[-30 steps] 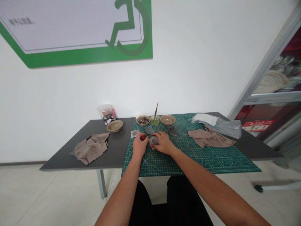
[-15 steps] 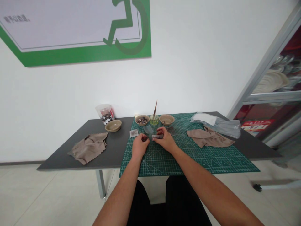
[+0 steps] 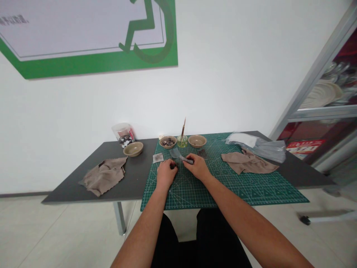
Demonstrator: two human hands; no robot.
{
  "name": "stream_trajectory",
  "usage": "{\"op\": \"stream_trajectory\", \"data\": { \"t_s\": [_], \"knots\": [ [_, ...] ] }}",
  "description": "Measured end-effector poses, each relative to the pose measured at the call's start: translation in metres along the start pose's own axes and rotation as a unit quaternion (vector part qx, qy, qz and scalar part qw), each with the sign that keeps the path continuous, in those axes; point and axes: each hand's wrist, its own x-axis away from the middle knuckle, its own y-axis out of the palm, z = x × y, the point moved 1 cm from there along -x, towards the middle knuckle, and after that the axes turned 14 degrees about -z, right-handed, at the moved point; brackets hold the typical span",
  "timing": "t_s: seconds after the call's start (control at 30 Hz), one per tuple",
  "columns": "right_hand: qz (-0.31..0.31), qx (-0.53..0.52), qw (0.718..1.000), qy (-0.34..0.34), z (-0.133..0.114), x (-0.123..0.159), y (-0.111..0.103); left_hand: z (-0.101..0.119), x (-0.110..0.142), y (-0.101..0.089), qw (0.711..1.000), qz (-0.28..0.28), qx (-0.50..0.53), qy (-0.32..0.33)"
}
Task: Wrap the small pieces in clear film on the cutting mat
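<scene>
Over the green cutting mat (image 3: 237,190), my left hand (image 3: 166,174) has its fingers closed on a small dark piece (image 3: 173,166), mostly hidden by the fingertips. Just to its right, my right hand (image 3: 199,167) grips a grey, slightly curved strip-like thing (image 3: 186,160) whose free end points up and left. Its exact kind is unclear. Near the hands lie a pale square with a grey smudge (image 3: 158,158), a grey square sheet (image 3: 175,153) and a darker sheet (image 3: 202,153), partly behind the right hand.
Behind the hands stand a bowl of dark pieces (image 3: 168,142), a glass jar of greenish liquid (image 3: 182,141) with a brush (image 3: 183,127), and another bowl (image 3: 197,141). A third bowl (image 3: 134,149), a plastic jar (image 3: 123,136) and brown cloth (image 3: 104,175) are left; cloth (image 3: 248,163) and plastic bag (image 3: 256,146) right.
The grey strip-like thing in my right hand has tilted, its free end now pointing further up and away. My left hand stays nearly in place. The view has shifted slightly.
</scene>
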Motion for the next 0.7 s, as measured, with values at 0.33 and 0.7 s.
{"op": "stream_trajectory", "data": {
  "t_s": [0.33, 0.7],
  "knots": [
    [-0.035, 0.000, 0.999, -0.006, -0.001, 0.000, 0.001, -0.003, 0.001, -0.001, 0.996, 0.067, 0.058, 0.012],
    [-0.060, -0.297, 0.952, 0.031, 0.013, -0.009, 0.007, 0.003, 0.006, -0.003, 0.972, 0.042, 0.220, 0.078]
  ]
}}
